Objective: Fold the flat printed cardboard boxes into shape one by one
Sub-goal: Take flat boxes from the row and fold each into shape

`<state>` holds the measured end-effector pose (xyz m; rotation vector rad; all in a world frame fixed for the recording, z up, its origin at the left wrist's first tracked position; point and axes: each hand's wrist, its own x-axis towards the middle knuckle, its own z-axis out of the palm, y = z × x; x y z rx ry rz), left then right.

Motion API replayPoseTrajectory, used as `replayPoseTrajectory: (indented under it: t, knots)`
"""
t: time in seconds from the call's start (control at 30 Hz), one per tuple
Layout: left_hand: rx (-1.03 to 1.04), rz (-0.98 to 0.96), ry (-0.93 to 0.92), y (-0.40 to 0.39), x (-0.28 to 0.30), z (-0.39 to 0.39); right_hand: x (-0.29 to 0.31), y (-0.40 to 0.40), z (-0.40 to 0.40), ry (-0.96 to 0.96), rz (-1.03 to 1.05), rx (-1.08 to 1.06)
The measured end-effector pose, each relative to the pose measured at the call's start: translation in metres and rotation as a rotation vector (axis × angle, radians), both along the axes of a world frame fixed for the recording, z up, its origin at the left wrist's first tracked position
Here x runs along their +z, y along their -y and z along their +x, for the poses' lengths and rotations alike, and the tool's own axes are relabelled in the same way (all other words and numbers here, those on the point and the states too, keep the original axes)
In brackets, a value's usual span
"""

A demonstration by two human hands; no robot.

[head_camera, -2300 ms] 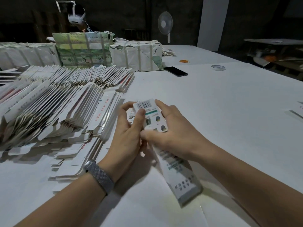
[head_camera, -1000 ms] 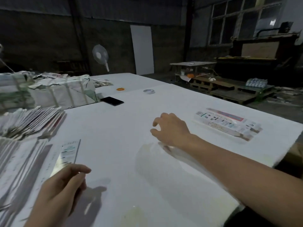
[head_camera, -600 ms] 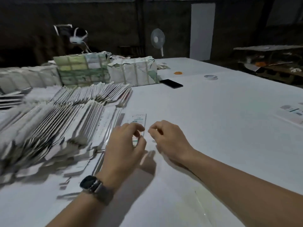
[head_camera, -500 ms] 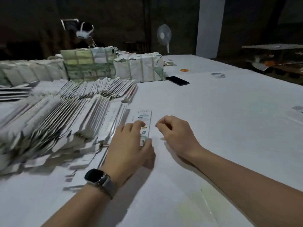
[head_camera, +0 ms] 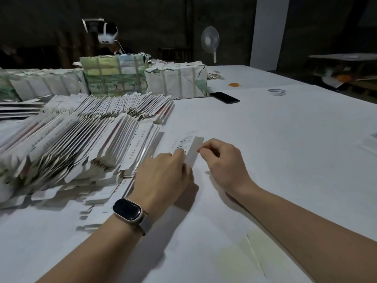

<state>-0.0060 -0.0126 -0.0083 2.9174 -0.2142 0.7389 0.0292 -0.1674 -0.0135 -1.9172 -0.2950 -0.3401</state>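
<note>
Flat printed box (head_camera: 186, 147) on desk (head_camera: 285, 160) between hands, long edge lifted. Left hand (head_camera: 163, 178) fingers curled on near end; right hand (head_camera: 222, 160) pinching raised edge. Stack of flat boxes (head_camera: 71, 144) beside left hand.

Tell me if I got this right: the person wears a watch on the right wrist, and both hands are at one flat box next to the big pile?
Not quite. The head view shows the watch on the left wrist, not the right. The rest holds: the left hand and the right hand are both at one flat box, beside the big pile.
</note>
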Motion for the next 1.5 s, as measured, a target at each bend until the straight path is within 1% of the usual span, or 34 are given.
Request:
replayPoseTrajectory:
  t: [0.13,0.27,0.33,0.37,0.43,0.5,0.53,0.57,0.67,0.77,0.83,0.93,1.0,1.07,1.17,1.27,1.37,1.43,1.5]
  knots:
    - [-0.156,-0.263,0.177,-0.007,0.004,-0.002,-0.001,0.002,0.004,-0.045,0.176,-0.038]
    - [-0.189,-0.560,0.271,-0.003,0.007,-0.003,0.001,0.003,0.007,-0.160,0.316,-0.062]
    - [-0.251,-0.843,0.195,0.000,0.006,-0.002,0.003,0.002,0.006,-0.207,0.332,-0.018]
    - [-0.297,-1.003,0.123,0.002,0.004,-0.002,0.004,0.001,0.003,-0.226,0.350,0.029]
    - [-0.360,-1.256,-0.060,0.009,-0.002,-0.007,0.006,-0.001,-0.003,-0.252,0.415,0.115]
    - [-0.420,-1.440,-0.262,0.016,-0.007,-0.013,0.008,-0.001,-0.009,-0.247,0.450,0.143]
    - [-0.435,-1.500,-0.315,0.018,-0.008,-0.014,0.008,0.000,-0.011,-0.237,0.458,0.156]
    - [-0.433,-1.543,-0.328,0.019,-0.008,-0.014,0.008,0.001,-0.012,-0.227,0.452,0.182]
    - [-0.406,-1.583,-0.220,0.017,-0.009,-0.009,0.007,0.000,-0.019,-0.237,0.336,0.334]
    - [-0.381,-1.567,-0.206,0.014,-0.009,-0.009,0.002,-0.006,-0.025,-0.249,0.232,0.418]
    - [-0.376,-1.533,-0.208,0.014,-0.009,-0.009,0.001,-0.006,-0.025,-0.239,0.253,0.437]
    - [-0.412,-1.470,-0.182,0.016,-0.008,-0.010,0.004,-0.001,-0.025,-0.235,0.361,0.450]
    - [-0.443,-1.476,-0.201,0.018,-0.009,-0.011,0.006,0.001,-0.026,-0.258,0.410,0.437]
    - [-0.479,-1.465,-0.223,0.018,-0.011,-0.010,0.004,0.002,-0.025,-0.241,0.427,0.401]
    - [-0.526,-1.448,-0.275,0.021,-0.013,-0.010,0.001,0.000,-0.019,-0.161,0.429,0.327]
    - [-0.523,-1.569,-0.365,0.022,-0.009,-0.013,-0.002,-0.002,-0.018,-0.078,0.358,0.254]
    - [-0.541,-1.702,-0.528,0.022,-0.007,-0.018,-0.003,-0.006,-0.020,-0.055,0.227,0.193]
    - [-0.530,-1.727,-0.642,0.022,-0.006,-0.020,-0.002,-0.007,-0.022,-0.042,0.149,0.164]
    - [-0.520,-1.720,-0.690,0.020,-0.006,-0.017,-0.001,-0.007,-0.024,-0.055,0.134,0.185]
